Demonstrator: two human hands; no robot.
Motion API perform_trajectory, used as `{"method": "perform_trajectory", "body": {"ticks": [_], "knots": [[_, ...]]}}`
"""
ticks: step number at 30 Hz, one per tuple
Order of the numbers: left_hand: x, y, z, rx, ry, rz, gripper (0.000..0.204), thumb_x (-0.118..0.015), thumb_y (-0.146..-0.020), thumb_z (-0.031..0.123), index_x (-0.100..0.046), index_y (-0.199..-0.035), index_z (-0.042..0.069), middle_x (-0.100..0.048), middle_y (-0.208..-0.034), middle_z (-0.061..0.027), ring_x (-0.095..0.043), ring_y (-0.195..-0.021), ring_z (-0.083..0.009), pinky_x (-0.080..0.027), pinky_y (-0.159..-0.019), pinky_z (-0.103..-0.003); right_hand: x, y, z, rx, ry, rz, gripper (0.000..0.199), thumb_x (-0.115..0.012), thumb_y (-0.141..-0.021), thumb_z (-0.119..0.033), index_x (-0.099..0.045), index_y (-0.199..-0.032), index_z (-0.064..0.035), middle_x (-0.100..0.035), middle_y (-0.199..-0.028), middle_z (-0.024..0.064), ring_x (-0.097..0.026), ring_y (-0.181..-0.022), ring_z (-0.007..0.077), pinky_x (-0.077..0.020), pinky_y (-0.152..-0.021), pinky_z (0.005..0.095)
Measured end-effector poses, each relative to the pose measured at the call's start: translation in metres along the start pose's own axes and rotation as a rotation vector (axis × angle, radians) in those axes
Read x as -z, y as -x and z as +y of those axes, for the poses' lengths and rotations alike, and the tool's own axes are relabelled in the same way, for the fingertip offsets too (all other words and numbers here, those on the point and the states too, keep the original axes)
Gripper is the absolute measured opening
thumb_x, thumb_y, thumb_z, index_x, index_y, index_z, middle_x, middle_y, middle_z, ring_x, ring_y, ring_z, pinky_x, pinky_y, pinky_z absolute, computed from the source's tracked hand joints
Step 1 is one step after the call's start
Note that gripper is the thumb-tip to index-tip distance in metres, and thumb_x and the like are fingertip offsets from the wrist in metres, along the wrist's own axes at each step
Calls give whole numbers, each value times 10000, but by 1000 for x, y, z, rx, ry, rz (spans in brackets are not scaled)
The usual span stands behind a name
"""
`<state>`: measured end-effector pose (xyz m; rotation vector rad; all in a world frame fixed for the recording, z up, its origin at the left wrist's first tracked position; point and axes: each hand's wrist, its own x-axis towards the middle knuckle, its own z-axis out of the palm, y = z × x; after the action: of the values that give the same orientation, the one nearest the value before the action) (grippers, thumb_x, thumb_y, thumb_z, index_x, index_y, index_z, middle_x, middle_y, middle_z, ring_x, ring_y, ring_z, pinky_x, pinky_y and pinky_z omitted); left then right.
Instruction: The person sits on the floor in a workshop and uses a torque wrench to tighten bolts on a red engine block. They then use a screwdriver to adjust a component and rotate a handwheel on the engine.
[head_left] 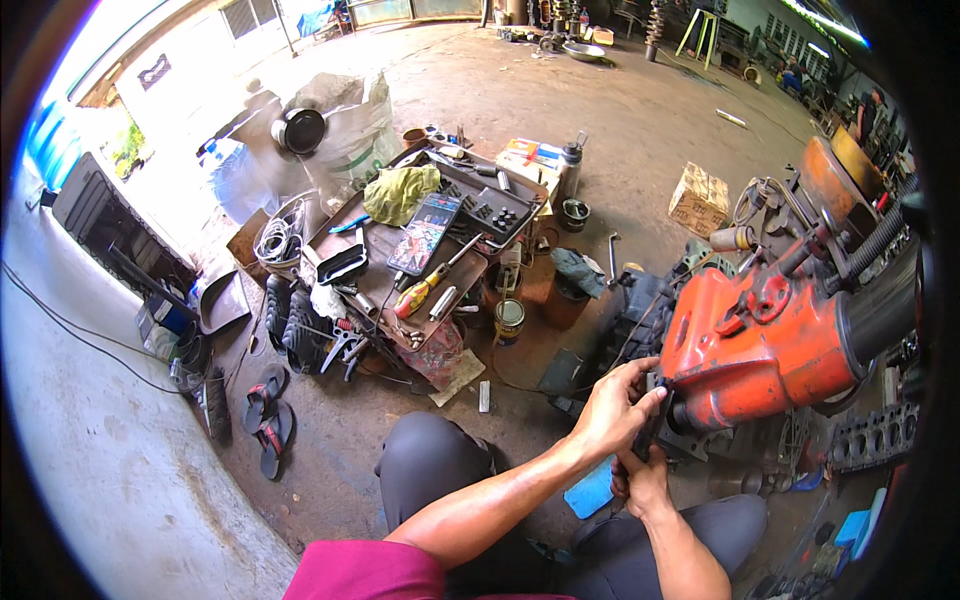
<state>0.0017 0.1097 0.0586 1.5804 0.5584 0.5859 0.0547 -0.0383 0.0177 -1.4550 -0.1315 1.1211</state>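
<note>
Both hands are close together at the near left end of a red-orange machine housing [755, 345]. My left hand [612, 408] is closed, its thumb and fingers pinching the upper part of a dark, narrow piece [652, 422] whose kind I cannot make out. Just below, my right hand [645, 482] has its fingers curled around the lower end of the same piece. The piece stands tilted beside the machine's lower corner, and whether it touches the housing is unclear. A flat blue thing [590, 490] lies under my hands, between my legs.
A low bench ahead carries a metal tray [470, 190], a phone [428, 235], a yellow-red screwdriver [425, 290] and a green cloth [400, 195]. An open can [509, 320] and sandals [268, 420] are on the floor. A cylinder head [875, 437] lies right; a cardboard box [699, 200] sits beyond.
</note>
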Motion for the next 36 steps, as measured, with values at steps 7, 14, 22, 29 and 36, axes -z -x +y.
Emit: {"method": "perform_trajectory", "body": {"ticks": [7, 14, 22, 29, 36], "knots": [[-1, -1, -2, -9, 6, 9, 491, -737, -911, 197, -575, -1337, 15, -595, -812, -49, -562, -706, -112, -512, -688, -301, 1, 0, 1, -22, -3, 21, 212, -709, -909, -152, -528, -853, -55, -539, -637, 59, -437, -385, 147, -312, -358, 286], [0, -2, -1, 16, 13, -11, 486, -726, -918, 188, -568, -1339, 5, -623, -793, -53, -592, -714, -109, -515, -686, -301, 2, -2, 1, -47, -42, 19, 215, -688, -926, -142, -508, -825, -82, -555, -617, 71, -448, -365, 154, -326, -341, 292], [1, -1, 3, 35, 46, -27, 473, -714, -926, 173, -563, -1337, -3, -636, -791, -53, -608, -719, -104, -517, -683, -299, 0, 0, -1, -39, -54, 36, 206, -704, -916, -144, -533, -819, -83, -560, -612, 65, -445, -361, 156, -320, -344, 293], [1, -2, 0, 4, 26, -5, 470, -720, -920, 168, -571, -1336, 6, -613, -794, -47, -603, -720, -105, -515, -681, -298, 0, 1, -3, -52, -64, 56, 200, -702, -917, -144, -535, -827, -81, -551, -604, 59, -443, -360, 155, -314, -343, 288], [0, -1, -2, -9, -9, -2, 490, -730, -914, 184, -571, -1343, 9, -574, -822, -54, -570, -712, -110, -513, -691, -305, -1, 2, -7, -28, -38, 36, 206, -682, -928, -147, -530, -812, -73, -525, -587, 56, -439, -361, 149, -314, -341, 287]]}}
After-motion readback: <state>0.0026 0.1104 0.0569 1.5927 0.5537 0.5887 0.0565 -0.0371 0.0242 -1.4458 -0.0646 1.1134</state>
